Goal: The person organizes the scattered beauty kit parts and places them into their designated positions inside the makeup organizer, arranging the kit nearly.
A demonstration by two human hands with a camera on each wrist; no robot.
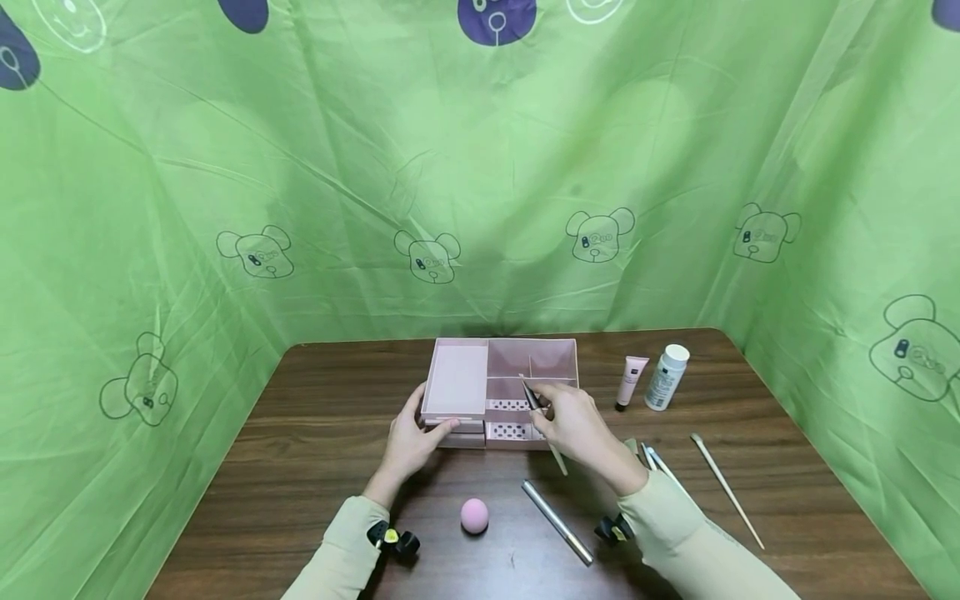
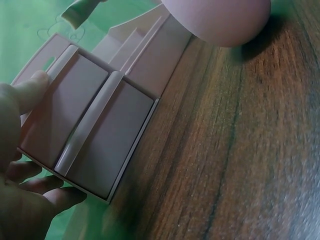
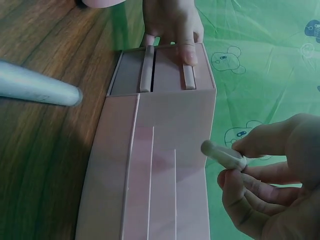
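A pink desktop organizer (image 1: 459,379) stands near the middle of the table, with two drawers (image 2: 107,135) on its left and open compartments on its right. My left hand (image 1: 408,442) holds the organizer's left side; its thumb lies on the upper drawer's front, other fingers around the side. Above the compartments my right hand (image 1: 577,421) pinches a slim makeup brush (image 1: 557,458) between thumb and fingers. Its pale handle end (image 3: 225,154) sticks out in the right wrist view. The brush is tilted, dark near its upper end, and partly hidden by the fingers.
In front lie a pink ball (image 1: 474,516) and a silver tube (image 1: 557,522). At right are a pink squeeze tube (image 1: 632,382), a white bottle (image 1: 667,378) and a thin pale brush (image 1: 727,492). Several slim sticks are partly covered by the right forearm. A green curtain (image 1: 480,167) surrounds the table.
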